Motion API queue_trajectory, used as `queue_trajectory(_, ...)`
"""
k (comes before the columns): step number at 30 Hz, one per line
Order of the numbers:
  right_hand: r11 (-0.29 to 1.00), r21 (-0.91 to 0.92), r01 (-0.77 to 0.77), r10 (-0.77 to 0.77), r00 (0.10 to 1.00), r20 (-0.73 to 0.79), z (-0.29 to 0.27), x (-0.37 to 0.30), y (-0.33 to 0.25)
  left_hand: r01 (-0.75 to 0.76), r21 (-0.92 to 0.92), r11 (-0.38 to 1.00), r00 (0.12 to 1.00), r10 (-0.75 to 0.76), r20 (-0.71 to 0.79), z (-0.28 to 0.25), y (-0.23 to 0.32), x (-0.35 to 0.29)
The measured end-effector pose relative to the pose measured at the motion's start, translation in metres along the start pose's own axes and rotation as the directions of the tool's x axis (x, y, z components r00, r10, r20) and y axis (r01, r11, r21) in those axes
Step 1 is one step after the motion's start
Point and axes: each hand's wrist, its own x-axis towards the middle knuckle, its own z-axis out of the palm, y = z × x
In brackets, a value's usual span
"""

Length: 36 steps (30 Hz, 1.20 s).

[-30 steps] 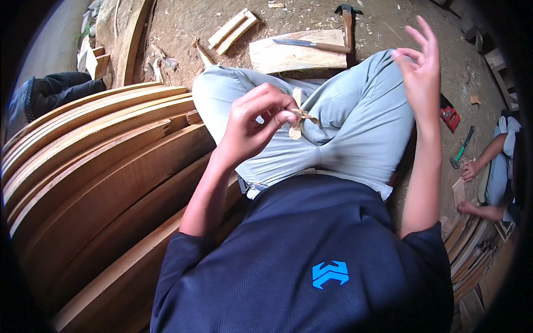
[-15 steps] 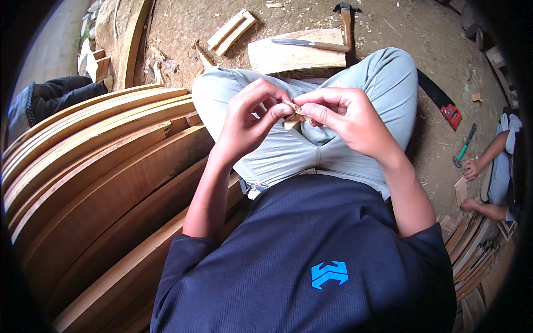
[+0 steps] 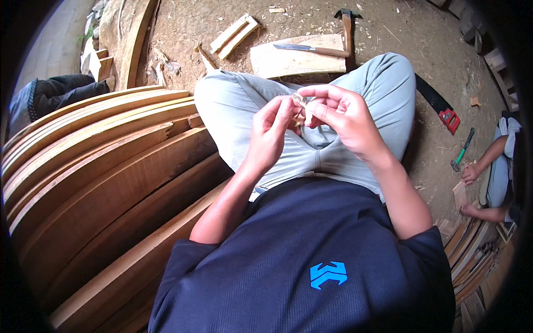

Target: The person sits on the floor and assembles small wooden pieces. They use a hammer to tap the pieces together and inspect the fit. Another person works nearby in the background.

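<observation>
Above my lap, my left hand (image 3: 269, 132) and my right hand (image 3: 345, 115) meet with fingertips pinched. Between them is a small tan, wood-like piece (image 3: 300, 100), greyish at one end; the fingers hide much of it and its exact kind is unclear. My right thumb and fingers close round its side, while my left thumb and forefinger press at its other end. Beyond my crossed legs lies a pale board (image 3: 272, 64). On it rests a knife (image 3: 311, 49) with a wooden handle, and beside it a hammer (image 3: 347, 30).
Long curved planks (image 3: 111, 166) are stacked close on my left. A handsaw (image 3: 438, 102) with a red handle lies right of my knee, near a green-handled hammer (image 3: 463, 150). At far right, another person's hands (image 3: 471, 173) hold a wooden piece (image 3: 459, 194). Wood offcuts (image 3: 235, 36) lie ahead.
My left hand has shifted right and turned, its fingers now closer together. The small piece has tilted more upright between my fingertips. The other person's hands have barely moved.
</observation>
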Motion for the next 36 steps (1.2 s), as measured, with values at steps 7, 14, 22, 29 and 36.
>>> queue_trajectory(7, 0.99, -0.027, 0.135, -0.138, 0.981, -0.137, 0.01, -0.006, 0.016, -0.148, 0.148, 0.978, 0.989, 0.147, 0.017, 0.009, -0.016, -0.004)
queue_trajectory(14, 0.757, -0.604, 0.249, -0.373, 0.924, -0.087, 0.004, -0.01, -0.005, -0.209, 0.331, 0.92, 0.978, 0.19, 0.087, -0.003, 0.003, -0.003)
queue_trajectory(22, 0.285, -0.787, 0.547, -0.532, 0.774, 0.345, -0.01, -0.005, -0.014, -0.426, 0.619, 0.659, 0.904, 0.328, 0.273, -0.006, 0.012, -0.001)
queue_trajectory(29, 0.267, -0.804, 0.531, -0.512, 0.785, 0.348, -0.009, -0.009, -0.012, -0.428, 0.68, 0.596, 0.904, 0.288, 0.317, -0.003, 0.019, -0.003)
queue_trajectory(36, 0.524, -0.739, 0.424, -0.439, 0.878, 0.193, -0.008, -0.015, -0.016, -0.524, 0.657, 0.542, 0.849, 0.272, 0.452, -0.005, 0.023, -0.005)
